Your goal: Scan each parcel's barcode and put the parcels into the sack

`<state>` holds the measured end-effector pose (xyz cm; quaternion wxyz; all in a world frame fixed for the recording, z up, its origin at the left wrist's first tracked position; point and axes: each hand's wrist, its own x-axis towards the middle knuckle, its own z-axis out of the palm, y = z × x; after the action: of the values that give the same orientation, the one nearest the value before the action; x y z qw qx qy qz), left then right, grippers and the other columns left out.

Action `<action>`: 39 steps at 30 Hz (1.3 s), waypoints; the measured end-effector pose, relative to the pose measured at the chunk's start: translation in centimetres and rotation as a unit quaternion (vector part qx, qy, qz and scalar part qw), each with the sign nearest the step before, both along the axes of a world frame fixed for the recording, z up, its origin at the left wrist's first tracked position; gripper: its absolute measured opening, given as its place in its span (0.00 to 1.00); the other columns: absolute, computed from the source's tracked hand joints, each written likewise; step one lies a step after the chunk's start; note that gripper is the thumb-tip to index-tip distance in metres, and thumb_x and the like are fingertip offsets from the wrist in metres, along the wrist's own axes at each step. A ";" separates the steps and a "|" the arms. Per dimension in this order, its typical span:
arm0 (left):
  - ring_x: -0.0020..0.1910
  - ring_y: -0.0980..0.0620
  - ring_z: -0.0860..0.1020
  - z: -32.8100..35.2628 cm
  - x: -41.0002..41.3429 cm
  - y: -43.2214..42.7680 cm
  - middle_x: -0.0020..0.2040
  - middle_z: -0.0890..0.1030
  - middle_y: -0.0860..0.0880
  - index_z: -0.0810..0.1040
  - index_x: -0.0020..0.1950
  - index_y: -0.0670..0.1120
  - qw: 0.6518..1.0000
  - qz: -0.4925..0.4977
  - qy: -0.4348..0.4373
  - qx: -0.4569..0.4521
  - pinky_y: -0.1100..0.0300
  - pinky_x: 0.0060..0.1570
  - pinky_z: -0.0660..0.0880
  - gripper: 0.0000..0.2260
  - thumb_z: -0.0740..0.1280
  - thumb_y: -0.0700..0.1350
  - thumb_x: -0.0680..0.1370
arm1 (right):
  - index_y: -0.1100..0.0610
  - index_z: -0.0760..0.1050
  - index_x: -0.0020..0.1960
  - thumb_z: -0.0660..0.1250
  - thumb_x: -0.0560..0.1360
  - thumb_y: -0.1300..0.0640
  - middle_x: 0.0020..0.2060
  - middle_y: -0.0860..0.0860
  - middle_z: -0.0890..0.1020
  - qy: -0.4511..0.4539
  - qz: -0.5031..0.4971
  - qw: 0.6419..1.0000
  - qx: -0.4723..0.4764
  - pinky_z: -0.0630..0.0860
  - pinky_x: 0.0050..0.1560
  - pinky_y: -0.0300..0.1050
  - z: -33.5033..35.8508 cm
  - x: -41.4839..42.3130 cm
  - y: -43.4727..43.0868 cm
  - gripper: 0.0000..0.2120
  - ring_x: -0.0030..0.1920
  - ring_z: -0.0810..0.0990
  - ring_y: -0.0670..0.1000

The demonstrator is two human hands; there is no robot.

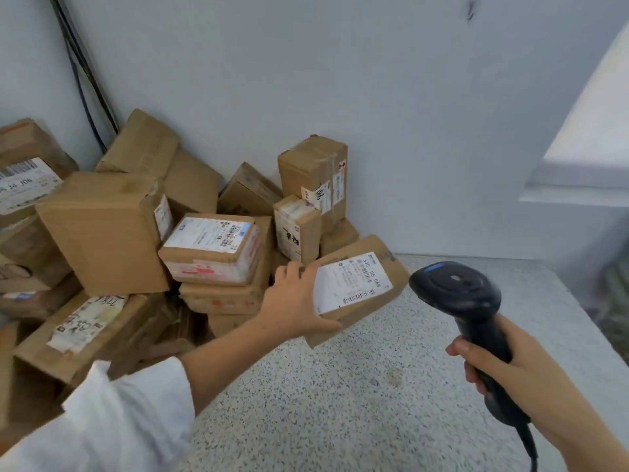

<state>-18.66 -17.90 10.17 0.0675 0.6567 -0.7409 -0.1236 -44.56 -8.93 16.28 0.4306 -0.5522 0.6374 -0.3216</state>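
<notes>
My left hand (293,301) grips the flat brown cardboard parcel (357,287) by its edge; it seems light and stiff. My right hand (510,366) clutches the black handheld scanner (466,301).

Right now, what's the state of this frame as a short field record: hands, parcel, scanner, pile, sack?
left hand: grips the parcel's left end
parcel: tilted, label up, barcode visible
right hand: grips the scanner's handle
scanner: head right of the parcel, not touching it
pile: cardboard parcels heaped on the left, against the wall
counter: speckled, bare under the hands
sack: not in view
</notes>
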 end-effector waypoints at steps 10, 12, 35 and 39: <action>0.67 0.44 0.60 -11.3 -5.6 -0.7 0.68 0.61 0.44 0.52 0.74 0.50 0.988 0.121 0.001 0.095 0.52 0.57 0.71 0.48 0.71 0.68 0.64 | 0.59 0.75 0.45 0.70 0.72 0.60 0.25 0.54 0.78 0.036 0.014 0.999 0.031 0.72 0.31 0.42 -2.9 -5.3 0.6 0.05 0.24 0.74 0.48; 0.68 0.43 0.60 -12.9 -6.3 -0.3 0.68 0.60 0.43 0.52 0.75 0.49 0.985 0.138 0.012 0.104 0.51 0.58 0.71 0.48 0.70 0.68 0.64 | 0.59 0.75 0.46 0.70 0.72 0.60 0.25 0.54 0.79 0.035 0.018 0.999 0.036 0.72 0.31 0.41 -3.3 -6.1 0.6 0.05 0.24 0.75 0.48; 0.70 0.43 0.54 -18.7 -4.6 1.9 0.70 0.54 0.44 0.50 0.76 0.47 0.972 0.145 0.107 0.149 0.50 0.69 0.60 0.49 0.77 0.55 0.66 | 0.54 0.74 0.47 0.70 0.72 0.57 0.27 0.51 0.79 0.013 0.082 0.993 0.089 0.74 0.34 0.41 -7.1 -6.6 0.4 0.07 0.27 0.76 0.47; 0.68 0.45 0.55 -18.8 -5.1 2.5 0.68 0.52 0.44 0.48 0.76 0.50 0.965 0.141 0.136 0.176 0.50 0.64 0.68 0.51 0.78 0.55 0.64 | 0.52 0.73 0.47 0.70 0.72 0.58 0.27 0.48 0.78 0.021 0.109 0.989 0.099 0.74 0.32 0.37 -8.3 -5.5 0.6 0.07 0.25 0.76 0.42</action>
<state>-23.77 -15.43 -8.63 0.0680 0.7332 -0.5910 -0.3295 -50.08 -8.36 8.00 0.5019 -0.5797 0.6112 -0.1963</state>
